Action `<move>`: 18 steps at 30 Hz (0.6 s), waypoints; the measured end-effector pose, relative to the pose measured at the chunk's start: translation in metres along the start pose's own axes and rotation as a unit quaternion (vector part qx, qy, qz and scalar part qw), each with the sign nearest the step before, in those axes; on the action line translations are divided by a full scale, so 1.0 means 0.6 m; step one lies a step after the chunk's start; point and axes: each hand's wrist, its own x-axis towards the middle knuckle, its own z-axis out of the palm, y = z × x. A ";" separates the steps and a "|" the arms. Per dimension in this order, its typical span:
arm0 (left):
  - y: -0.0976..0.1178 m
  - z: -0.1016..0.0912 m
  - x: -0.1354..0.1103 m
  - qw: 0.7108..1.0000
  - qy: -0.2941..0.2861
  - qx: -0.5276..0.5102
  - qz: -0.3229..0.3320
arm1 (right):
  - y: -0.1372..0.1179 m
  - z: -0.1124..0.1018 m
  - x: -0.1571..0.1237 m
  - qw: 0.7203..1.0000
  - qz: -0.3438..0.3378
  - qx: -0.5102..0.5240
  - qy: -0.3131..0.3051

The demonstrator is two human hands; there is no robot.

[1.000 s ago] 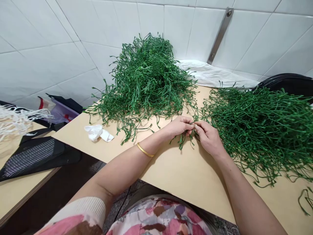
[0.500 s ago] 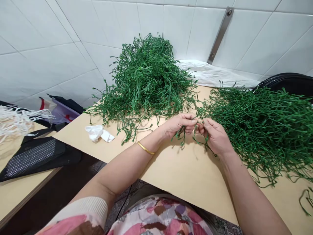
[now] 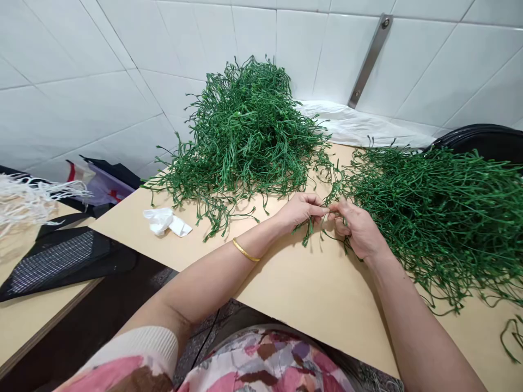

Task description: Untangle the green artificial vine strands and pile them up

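Note:
My left hand (image 3: pixel 301 211) is closed in a pinch on thin green plastic plant stems (image 3: pixel 309 230), whose tips hang below the fingers. Close against it, my right hand (image 3: pixel 356 227) pinches the stems too, with thumb and forefinger almost touching the left fingertips. Exactly where the stems meet between the fingers is hidden. Behind the left hand rises a tall tangled pile of the same green stems (image 3: pixel 253 125). To the right of my right hand spreads a second, looser heap of stems (image 3: pixel 445 212).
A crumpled white tissue (image 3: pixel 165 221) lies on the tan tabletop (image 3: pixel 302 294) at left. White sheeting (image 3: pixel 359 125) runs along the tiled wall under a metal bracket (image 3: pixel 371 60). Round black items (image 3: pixel 478 139) stand behind the right heap. White strands (image 3: pixel 32 198) and a black mesh bag (image 3: pixel 61 261) are on another table.
My hands stay together in nearly the same place. The right fingers have curled further and shifted slightly left around the stems.

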 end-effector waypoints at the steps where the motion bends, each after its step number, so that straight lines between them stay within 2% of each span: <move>1: -0.001 0.000 0.000 1.000 0.001 -0.003 0.004 | 0.000 0.001 -0.001 1.000 -0.004 -0.020 -0.004; 3: -0.004 0.001 0.002 1.000 -0.005 -0.019 -0.001 | 0.002 0.004 -0.003 0.999 -0.005 -0.047 -0.013; 8: -0.007 0.000 0.002 0.993 -0.043 -0.082 -0.068 | 0.012 0.003 0.001 0.998 -0.013 -0.068 -0.008; 12: -0.008 0.001 0.001 0.998 -0.042 -0.041 -0.024 | 0.016 0.001 0.003 0.983 -0.062 -0.176 0.009; 15: -0.008 0.002 0.001 0.999 -0.010 0.047 0.025 | 0.014 0.001 0.000 0.941 -0.114 -0.319 0.012; 18: -0.008 0.002 0.002 0.996 0.000 0.087 0.034 | 0.015 0.001 -0.002 0.875 -0.169 -0.452 0.043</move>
